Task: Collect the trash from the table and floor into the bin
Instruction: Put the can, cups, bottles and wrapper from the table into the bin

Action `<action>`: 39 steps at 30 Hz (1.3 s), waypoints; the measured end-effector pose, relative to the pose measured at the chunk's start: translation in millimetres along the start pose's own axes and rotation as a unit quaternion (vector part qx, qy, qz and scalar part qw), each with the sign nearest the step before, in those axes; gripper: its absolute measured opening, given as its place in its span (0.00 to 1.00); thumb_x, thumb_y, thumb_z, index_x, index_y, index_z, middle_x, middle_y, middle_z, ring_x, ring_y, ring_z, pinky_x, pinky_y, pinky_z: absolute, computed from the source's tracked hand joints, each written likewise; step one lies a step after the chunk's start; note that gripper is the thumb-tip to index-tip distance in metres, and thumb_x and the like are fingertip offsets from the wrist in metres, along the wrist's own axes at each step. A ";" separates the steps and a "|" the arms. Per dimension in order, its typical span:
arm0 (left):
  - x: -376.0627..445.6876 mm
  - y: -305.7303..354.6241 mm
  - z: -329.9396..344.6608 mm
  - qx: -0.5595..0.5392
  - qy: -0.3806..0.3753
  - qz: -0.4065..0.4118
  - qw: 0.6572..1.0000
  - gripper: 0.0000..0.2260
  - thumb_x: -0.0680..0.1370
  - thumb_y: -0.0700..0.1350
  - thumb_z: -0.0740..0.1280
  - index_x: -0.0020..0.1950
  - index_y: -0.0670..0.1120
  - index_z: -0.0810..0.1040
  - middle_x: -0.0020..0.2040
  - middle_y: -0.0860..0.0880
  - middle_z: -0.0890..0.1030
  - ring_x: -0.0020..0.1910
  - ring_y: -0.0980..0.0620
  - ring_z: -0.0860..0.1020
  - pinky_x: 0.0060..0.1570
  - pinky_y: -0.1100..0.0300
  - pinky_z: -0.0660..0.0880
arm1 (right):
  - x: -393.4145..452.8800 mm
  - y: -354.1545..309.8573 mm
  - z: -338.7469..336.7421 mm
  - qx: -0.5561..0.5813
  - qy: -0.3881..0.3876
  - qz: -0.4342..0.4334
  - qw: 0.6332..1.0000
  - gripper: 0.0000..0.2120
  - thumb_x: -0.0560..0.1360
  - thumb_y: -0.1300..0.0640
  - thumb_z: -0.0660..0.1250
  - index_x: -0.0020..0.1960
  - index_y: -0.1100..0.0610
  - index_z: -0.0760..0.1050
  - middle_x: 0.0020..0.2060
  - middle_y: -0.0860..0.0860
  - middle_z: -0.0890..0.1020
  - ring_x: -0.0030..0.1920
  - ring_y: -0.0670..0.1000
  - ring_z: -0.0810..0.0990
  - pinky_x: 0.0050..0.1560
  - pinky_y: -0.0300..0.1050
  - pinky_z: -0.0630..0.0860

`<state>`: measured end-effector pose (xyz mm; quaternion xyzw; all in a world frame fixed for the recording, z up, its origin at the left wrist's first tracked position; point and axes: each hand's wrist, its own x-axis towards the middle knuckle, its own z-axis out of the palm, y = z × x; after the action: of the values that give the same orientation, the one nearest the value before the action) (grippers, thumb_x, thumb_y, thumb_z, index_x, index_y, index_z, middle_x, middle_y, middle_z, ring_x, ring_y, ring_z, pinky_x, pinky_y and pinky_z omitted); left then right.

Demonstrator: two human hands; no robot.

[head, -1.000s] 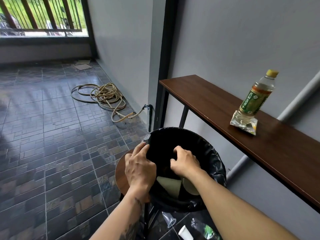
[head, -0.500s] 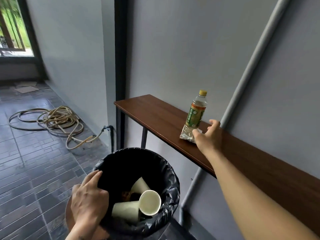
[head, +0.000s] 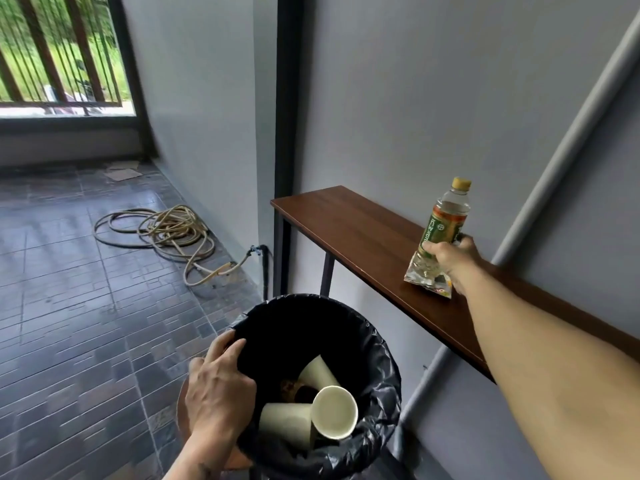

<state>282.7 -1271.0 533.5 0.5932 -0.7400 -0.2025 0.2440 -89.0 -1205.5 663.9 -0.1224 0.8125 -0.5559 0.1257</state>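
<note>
Our right hand curled round the lower bottle, upright on a wrapper on the bench. Our left hand gripped the rim of the bin, fingers over the liner; three cups lay inside.

left hand: fingers hooked over the bin rim | right hand: arm outstretched, fingers wrapped round the bottle
</note>
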 end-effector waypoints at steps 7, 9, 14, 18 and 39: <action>1.6 1.2 0.8 -0.007 0.009 0.002 1.000 0.27 0.71 0.36 0.62 0.67 0.58 0.77 0.71 0.65 0.70 0.59 0.49 0.71 0.56 0.56 0.71 | 19.7 11.8 14.4 -0.024 0.041 0.005 0.999 0.33 0.64 0.52 0.77 0.64 0.57 0.66 0.54 0.54 0.78 0.50 0.56 0.79 0.54 0.49 0.77; 1.1 0.5 1.2 -0.006 0.011 0.003 1.000 0.27 0.72 0.37 0.61 0.67 0.57 0.76 0.71 0.64 0.70 0.59 0.49 0.71 0.56 0.57 0.70 | 19.4 14.2 18.3 -0.039 0.056 -0.011 0.998 0.32 0.65 0.51 0.75 0.64 0.57 0.65 0.52 0.54 0.77 0.50 0.57 0.78 0.54 0.50 0.76; 1.4 -0.7 2.7 -0.004 0.009 0.001 1.000 0.26 0.73 0.38 0.60 0.68 0.58 0.75 0.72 0.64 0.69 0.60 0.48 0.71 0.57 0.55 0.72 | 20.5 15.1 23.3 -0.060 0.048 -0.013 0.997 0.33 0.64 0.50 0.73 0.63 0.56 0.61 0.53 0.55 0.75 0.52 0.60 0.77 0.56 0.53 0.75; 3.4 -1.7 5.1 -0.002 0.013 0.002 1.000 0.27 0.72 0.38 0.60 0.68 0.57 0.76 0.71 0.64 0.69 0.59 0.48 0.71 0.56 0.54 0.73 | 27.9 12.7 27.2 -0.070 0.047 -0.006 0.996 0.40 0.62 0.44 0.74 0.69 0.56 0.62 0.61 0.57 0.77 0.59 0.61 0.78 0.62 0.57 0.74; 1.9 -2.3 3.2 -0.015 0.010 -0.007 1.000 0.24 0.74 0.37 0.60 0.67 0.54 0.77 0.72 0.64 0.69 0.62 0.47 0.70 0.59 0.55 0.70 | -16.5 40.0 28.2 0.073 0.069 -0.081 0.992 0.18 0.61 0.53 0.73 0.51 0.49 0.76 0.44 0.47 0.84 0.43 0.52 0.84 0.46 0.50 0.83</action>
<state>282.2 -1273.2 529.8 0.5965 -0.7303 -0.2090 0.2591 -66.3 -1210.5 617.8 -0.1394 0.7641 -0.6290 0.0324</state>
